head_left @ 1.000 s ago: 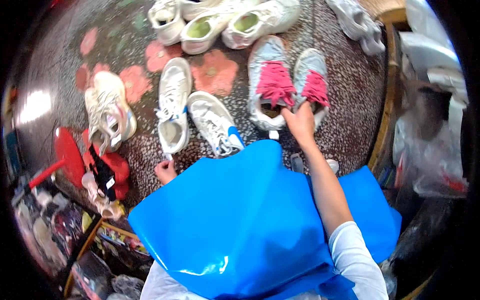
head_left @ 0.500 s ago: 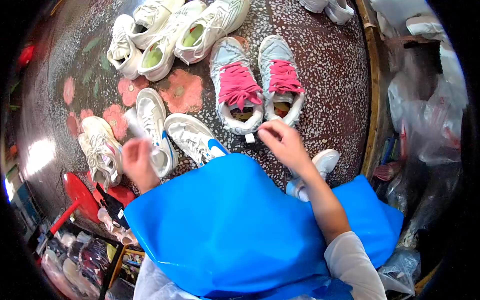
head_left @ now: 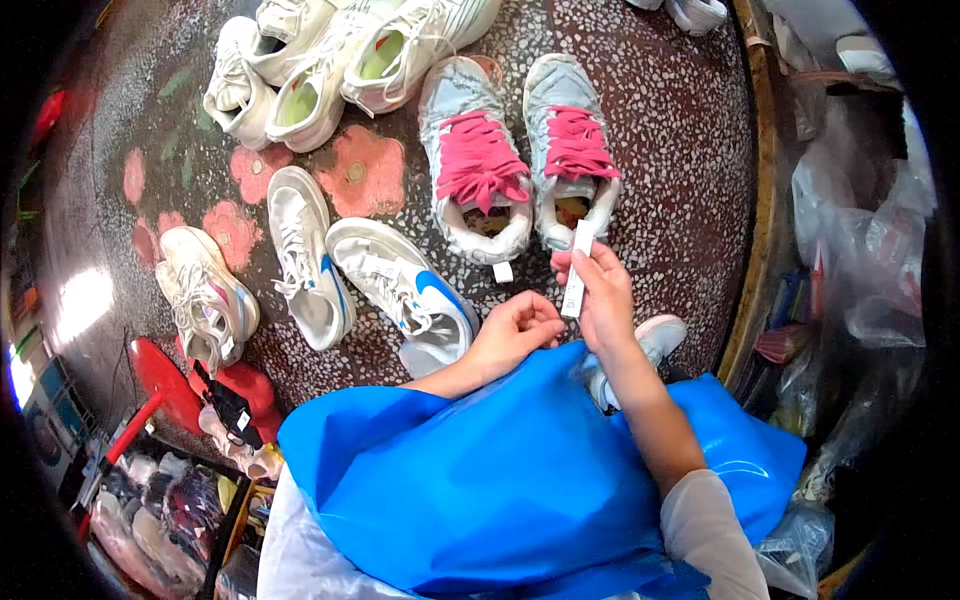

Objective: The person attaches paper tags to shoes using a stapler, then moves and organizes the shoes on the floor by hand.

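Note:
My right hand (head_left: 600, 290) pinches a narrow white tag (head_left: 577, 268) with small print, just below the right one of two pale shoes with pink laces (head_left: 575, 150). Its fellow (head_left: 475, 165) stands to the left, a white tag at its heel. My left hand (head_left: 515, 335) is beside the right one, fingers curled in; whether it holds anything is hidden. Left of it lie two white shoes with blue marks, one (head_left: 405, 285) near my forearm and one (head_left: 305, 260) farther left. A blue apron (head_left: 470, 480) covers my lap.
White shoes (head_left: 310, 100) are grouped at the top left. A cream pair (head_left: 205, 290) sits at left, above a red stool-like object (head_left: 165, 385). Another white shoe (head_left: 660, 338) is right of my right hand. Plastic bags (head_left: 870, 250) are beyond the wooden edge (head_left: 765, 200).
My left hand has come from the left shoes to the middle, beside my right hand. The right hand has moved slightly right and now shows a white tag. The view has shifted too.

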Tool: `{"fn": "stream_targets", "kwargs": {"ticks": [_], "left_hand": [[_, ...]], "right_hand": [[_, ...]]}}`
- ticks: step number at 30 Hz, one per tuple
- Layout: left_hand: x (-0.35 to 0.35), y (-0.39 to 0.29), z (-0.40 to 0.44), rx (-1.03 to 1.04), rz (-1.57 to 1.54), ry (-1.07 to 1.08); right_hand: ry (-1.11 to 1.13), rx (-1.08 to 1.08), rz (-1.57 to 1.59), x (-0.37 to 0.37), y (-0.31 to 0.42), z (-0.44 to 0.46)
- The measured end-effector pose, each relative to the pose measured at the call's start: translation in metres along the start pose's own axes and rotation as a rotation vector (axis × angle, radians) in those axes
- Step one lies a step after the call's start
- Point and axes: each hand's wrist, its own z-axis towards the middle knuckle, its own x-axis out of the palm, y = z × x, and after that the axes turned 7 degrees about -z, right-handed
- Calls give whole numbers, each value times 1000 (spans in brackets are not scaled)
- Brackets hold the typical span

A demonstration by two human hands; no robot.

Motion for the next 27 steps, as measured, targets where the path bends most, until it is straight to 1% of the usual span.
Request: {"fn": "stream_targets", "kwargs": {"ticks": [1,4,5,6,8,9,10,11,13,16,17,18,20,22,23,24,26,27], "left_hand": [[-3,9,-3,-2,98,7],[-11,21,-12,-34,119,11],[-16,25,-13,35,206,-20],[-21,30,-13,30,205,-22],[-32,37,-10,93,176,-165],[-33,33,-11,216,209,-266],[-35,33,-7,275,110,-348],[-35,30,-5,329,86,-405],[-37,24,-1,419,87,-474],[-40,22,8,375,162,-432],[-42,24,10,317,174,-440],[-41,20,10,318,169,-440],[-39,12,12,176,26,-431],[-39,13,14,162,-39,-426],[-40,13,14,144,-108,-421],[-41,13,14,126,-178,-417],[-44,15,13,130,-164,-420],[-46,16,12,128,-149,-424]], "right_hand": [[-3,10,-5,-7,0,2],[-33,37,-27,-22,-1,4],[-37,43,-25,-22,-1,1],[-12,90,13,-22,1,-1],[18,134,49,-23,0,-1],[102,153,38,-26,-3,-2],[184,171,28,-28,-5,-3],[187,179,-53,-26,-6,-4],[221,195,-57,-27,-13,-3],[261,187,-31,-19,-15,-6],[276,196,-59,-17,-16,-6],[290,204,-87,-15,-18,-7],[294,159,-91,-14,-27,-6],[284,65,-135,-12,-32,-6],[292,115,-107,-13,-29,-7],[290,113,-109,-12,-30,-7],[214,56,-206,-7,-31,-7],[228,51,-259,-9,-34,-4]]}}
